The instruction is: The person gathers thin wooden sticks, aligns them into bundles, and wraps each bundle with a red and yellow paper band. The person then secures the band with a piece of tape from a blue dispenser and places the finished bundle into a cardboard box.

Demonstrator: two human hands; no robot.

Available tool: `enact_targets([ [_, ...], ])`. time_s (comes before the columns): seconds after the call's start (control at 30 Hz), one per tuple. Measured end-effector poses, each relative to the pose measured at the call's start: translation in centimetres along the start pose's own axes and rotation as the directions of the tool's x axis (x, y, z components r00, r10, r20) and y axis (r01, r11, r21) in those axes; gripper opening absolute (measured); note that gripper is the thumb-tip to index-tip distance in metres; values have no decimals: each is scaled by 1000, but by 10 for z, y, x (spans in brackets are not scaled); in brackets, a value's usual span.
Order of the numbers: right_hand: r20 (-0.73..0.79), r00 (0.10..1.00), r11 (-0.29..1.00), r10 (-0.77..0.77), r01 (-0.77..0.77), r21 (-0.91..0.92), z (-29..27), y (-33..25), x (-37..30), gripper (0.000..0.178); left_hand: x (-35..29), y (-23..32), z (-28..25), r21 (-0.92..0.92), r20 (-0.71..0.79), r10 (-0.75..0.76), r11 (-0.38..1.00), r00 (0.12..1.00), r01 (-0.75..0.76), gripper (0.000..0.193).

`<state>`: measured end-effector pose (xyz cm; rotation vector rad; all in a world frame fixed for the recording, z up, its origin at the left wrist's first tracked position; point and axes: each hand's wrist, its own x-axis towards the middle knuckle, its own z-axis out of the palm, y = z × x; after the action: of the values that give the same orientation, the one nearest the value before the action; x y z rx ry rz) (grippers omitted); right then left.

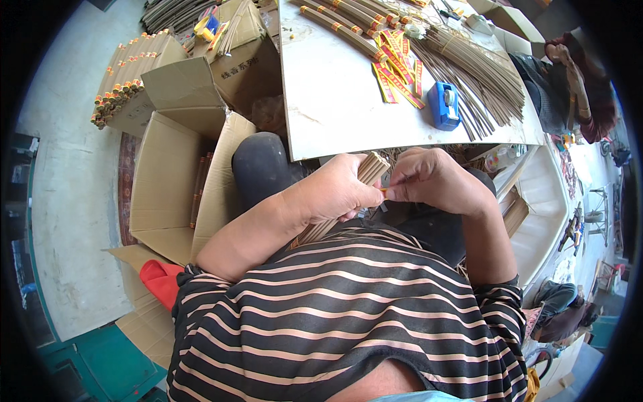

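Over my lap, my left hand (338,186) is wrapped round a bundle of brown incense sticks (373,167). The bundle slants, its upper end showing above my thumb and its lower part running down against my striped shirt. Close beside it, my right hand (432,175) pinches the end of a small red-and-yellow paper band (384,191) at the bundle's side. Most of that band is hidden by my fingers. On the white table (328,127) ahead lie loose red-and-yellow paper strips (400,75), a blue tape dispenser (444,106) and a spread of loose incense sticks (472,67).
Several banded bundles (348,28) lie at the table's far side. An open cardboard box (164,177) stands at my left, holding a few bundles. Beyond it is a stack of banded bundles (137,67). Other people (562,311) are at the right edge.
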<state>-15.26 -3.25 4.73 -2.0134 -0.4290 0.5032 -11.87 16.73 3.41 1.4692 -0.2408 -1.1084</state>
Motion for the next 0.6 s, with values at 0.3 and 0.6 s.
enact_targets([
  [0.3, -449, 875, 837, 182, 101, 537, 47, -6, -15, 14, 6, 7, 11, -15, -55, 41, 999, 998, -42, 28],
  [0.6, -565, 787, 906, 250, 16, 423, 57, -8, -7, 18, 10, 2, 13, -6, -63, -2, 1000, 998, 2, 33],
])
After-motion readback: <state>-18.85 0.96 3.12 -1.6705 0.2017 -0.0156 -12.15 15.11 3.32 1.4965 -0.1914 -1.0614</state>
